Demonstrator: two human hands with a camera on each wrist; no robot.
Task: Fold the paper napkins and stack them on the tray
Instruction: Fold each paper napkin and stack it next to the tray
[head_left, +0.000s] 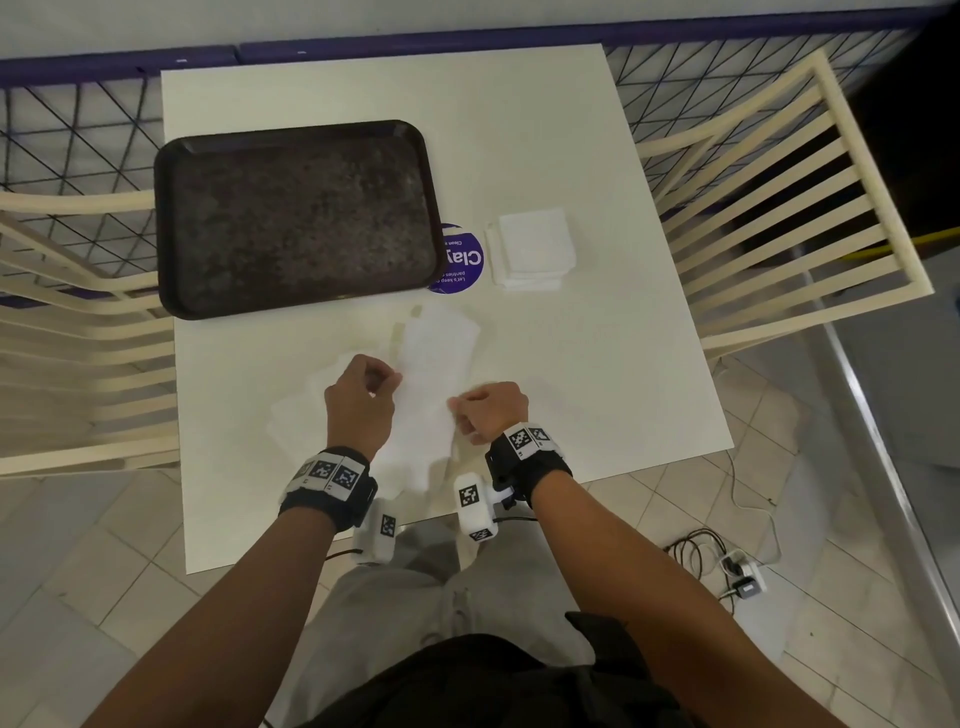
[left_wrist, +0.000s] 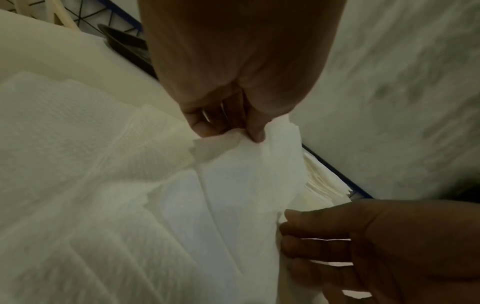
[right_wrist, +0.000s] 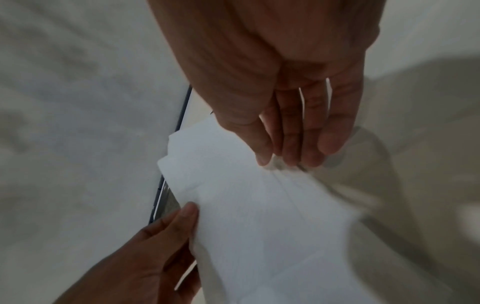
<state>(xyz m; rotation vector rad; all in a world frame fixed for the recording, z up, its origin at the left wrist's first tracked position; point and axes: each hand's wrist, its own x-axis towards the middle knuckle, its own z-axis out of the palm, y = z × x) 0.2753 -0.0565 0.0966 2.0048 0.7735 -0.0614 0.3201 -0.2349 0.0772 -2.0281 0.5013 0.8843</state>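
The tray (head_left: 296, 218) hides half the purple sticker (head_left: 461, 258).

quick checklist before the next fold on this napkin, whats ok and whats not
1. Left hand grips the napkin at its left edge: ok.
2. Right hand pinches the opposite edge: ok.
3. Napkin lifted free of the other napkins lying under it on the table: cannot tell.
4. Edges lined up for a clean fold: not ok, the sheet is rumpled and skewed.
5. Tray has room for the stack: ok, nothing on it yet.
6. Supply pile of napkins out of the way: ok, right of the tray.
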